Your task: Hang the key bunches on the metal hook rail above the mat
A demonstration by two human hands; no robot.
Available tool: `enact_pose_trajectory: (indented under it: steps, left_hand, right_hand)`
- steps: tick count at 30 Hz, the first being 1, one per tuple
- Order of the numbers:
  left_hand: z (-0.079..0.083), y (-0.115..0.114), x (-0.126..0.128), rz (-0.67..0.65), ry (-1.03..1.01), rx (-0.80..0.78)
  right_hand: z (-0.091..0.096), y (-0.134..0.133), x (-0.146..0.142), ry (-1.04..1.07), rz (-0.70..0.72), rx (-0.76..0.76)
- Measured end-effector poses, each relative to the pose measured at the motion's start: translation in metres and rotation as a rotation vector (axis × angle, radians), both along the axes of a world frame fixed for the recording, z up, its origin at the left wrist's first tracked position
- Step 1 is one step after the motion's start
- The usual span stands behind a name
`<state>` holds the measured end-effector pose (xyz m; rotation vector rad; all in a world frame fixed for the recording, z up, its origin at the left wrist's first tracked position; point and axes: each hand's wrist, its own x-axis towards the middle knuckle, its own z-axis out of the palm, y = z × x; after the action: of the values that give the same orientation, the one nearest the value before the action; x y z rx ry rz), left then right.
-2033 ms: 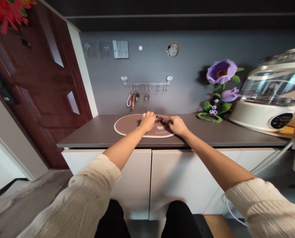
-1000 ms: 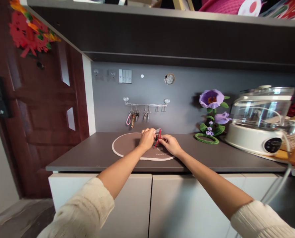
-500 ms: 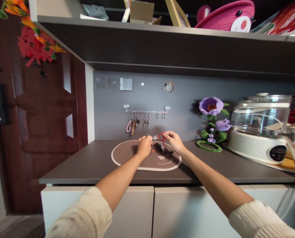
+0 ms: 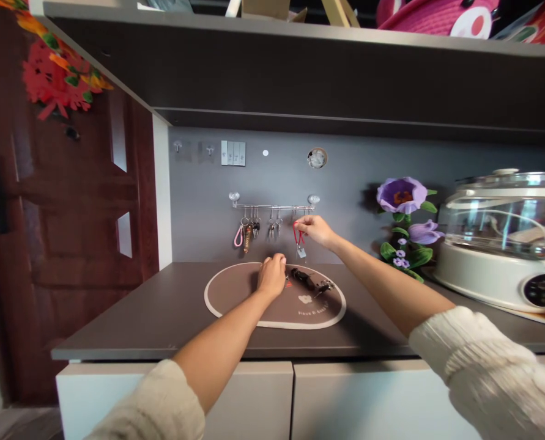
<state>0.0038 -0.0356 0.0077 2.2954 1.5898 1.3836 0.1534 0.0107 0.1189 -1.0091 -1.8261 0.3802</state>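
Red cord loop [image 4: 295, 233] with a small metal tag [image 4: 301, 252]: judged light, soft and limp, apt to swing when moved; best taken by the top of the loop, as the tag is small and likely slippery. It is located above the counter, at 12 o'clock from the oval brown placemat [image 4: 274, 325], just below the right end of a stainless hook rail [image 4: 272, 208]. Its long axis is upright, with the tag pointing down. The loop is pinched in the fingertips of the right hand [image 4: 312, 230], which is raised well clear of the placemat. The left hand [image 4: 272, 276] is curled palm-down on the placemat; whether anything is held beneath it cannot be told. A small red item [image 4: 287, 282] is recorded just beside that hand, at 3 o'clock, followed by a black key fob [image 4: 303, 278] and a metal key [image 4: 323, 285]. A bunch of keys [image 4: 249, 233] hangs from the rail at 11 o'clock from the loop.
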Motion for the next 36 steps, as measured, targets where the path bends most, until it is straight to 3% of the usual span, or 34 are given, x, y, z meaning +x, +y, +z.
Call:
enact_pose_trajectory:
  steps: [6, 11, 20, 36]
  left_hand:
    - [0.003, -0.006, 0.001, 0.066, -0.008, -0.004]
    - [0.003, -0.007, 0.002, 0.096, -0.011, -0.021]
    - [0.002, -0.004, 0.002, 0.096, -0.007, -0.024]
    - [0.001, -0.002, 0.001, 0.105, -0.037, -0.022]
  right_hand:
    - [0.029, 0.026, -0.005, -0.102, -0.210, 0.042]
    - [0.040, 0.044, -0.009, -0.079, -0.317, 0.052]
    - [0.045, 0.065, -0.013, -0.148, -0.430, 0.061]
    - [0.039, 0.070, -0.015, -0.374, -0.481, 0.100]
